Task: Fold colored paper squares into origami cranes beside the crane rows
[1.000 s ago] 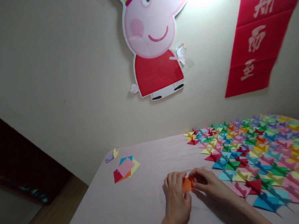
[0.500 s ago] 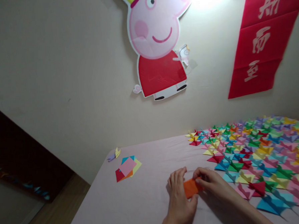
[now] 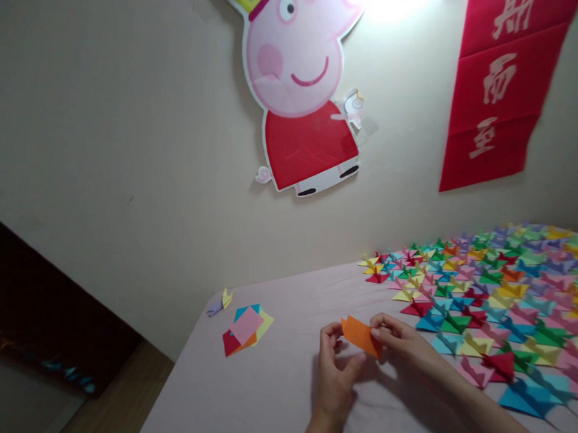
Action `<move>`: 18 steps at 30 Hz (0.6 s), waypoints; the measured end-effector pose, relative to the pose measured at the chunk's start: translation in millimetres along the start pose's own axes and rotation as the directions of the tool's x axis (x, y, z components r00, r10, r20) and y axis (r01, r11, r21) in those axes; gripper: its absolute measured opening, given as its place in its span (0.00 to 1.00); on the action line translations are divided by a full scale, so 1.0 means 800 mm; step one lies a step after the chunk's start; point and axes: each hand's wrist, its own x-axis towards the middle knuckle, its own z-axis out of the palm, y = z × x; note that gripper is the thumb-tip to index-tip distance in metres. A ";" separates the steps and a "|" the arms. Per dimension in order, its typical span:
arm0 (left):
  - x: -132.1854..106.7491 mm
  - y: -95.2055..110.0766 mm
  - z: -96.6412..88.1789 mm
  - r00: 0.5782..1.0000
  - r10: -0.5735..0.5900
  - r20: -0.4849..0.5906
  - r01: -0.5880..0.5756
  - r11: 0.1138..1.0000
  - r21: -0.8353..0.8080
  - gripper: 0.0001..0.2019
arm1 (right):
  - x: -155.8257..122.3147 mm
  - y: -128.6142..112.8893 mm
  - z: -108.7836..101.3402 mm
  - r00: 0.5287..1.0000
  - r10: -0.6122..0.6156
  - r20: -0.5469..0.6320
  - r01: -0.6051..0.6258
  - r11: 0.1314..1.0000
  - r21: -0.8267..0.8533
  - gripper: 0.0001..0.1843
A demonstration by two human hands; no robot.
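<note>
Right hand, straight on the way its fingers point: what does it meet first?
The right hand already pinches the folded orange paper; past that, probably the left hand, its curled fingers first, though one view leaves depth unclear.

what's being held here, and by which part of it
The folded orange paper, pinched at its right end by the right hand. Whether the left hand, beside its left end, touches it cannot be told.
</note>
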 end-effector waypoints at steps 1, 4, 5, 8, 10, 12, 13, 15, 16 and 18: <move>0.000 -0.001 0.000 0.999 -0.027 0.033 0.030 0.996 -0.083 0.34 | 0.001 0.002 0.004 1.000 0.005 0.015 -0.005 1.000 0.014 0.24; 0.001 -0.002 0.001 0.991 -0.043 0.124 0.074 0.965 -0.253 0.37 | 0.004 0.012 0.012 1.000 0.002 0.019 -0.003 0.999 0.046 0.25; 0.002 -0.001 0.001 0.991 -0.054 0.122 0.087 0.954 -0.286 0.35 | 0.005 0.016 0.014 1.000 -0.006 0.010 0.005 0.998 0.055 0.26; 0.003 0.002 0.004 0.993 -0.107 0.056 0.120 0.938 -0.324 0.26 | 0.006 0.025 0.016 0.999 -0.038 -0.035 0.041 0.995 0.086 0.26; 0.004 0.003 0.005 0.990 -0.141 0.009 0.137 0.935 -0.327 0.23 | 0.005 0.027 0.015 0.996 -0.059 -0.060 0.065 0.992 0.106 0.26; 0.005 0.003 0.006 0.989 -0.149 -0.025 0.133 0.935 -0.328 0.24 | 0.004 0.028 0.014 0.993 -0.089 -0.079 0.098 0.988 0.116 0.25; 0.005 0.002 0.006 0.988 -0.150 -0.037 0.130 0.937 -0.325 0.24 | 0.003 0.028 0.013 0.989 -0.114 -0.092 0.124 0.986 0.109 0.24; 0.006 0.001 0.006 0.987 -0.152 -0.049 0.130 0.943 -0.306 0.24 | 0.002 0.029 0.012 0.979 -0.170 -0.115 0.178 0.982 0.059 0.22; 0.006 0.001 0.006 0.987 -0.152 -0.048 0.132 0.947 -0.295 0.24 | 0.001 0.029 0.012 0.972 -0.200 -0.125 0.204 0.979 0.022 0.22; 0.007 0.001 0.007 0.988 -0.150 -0.029 0.137 0.951 -0.277 0.25 | 0.000 0.030 0.012 0.957 -0.255 -0.136 0.250 0.967 -0.056 0.24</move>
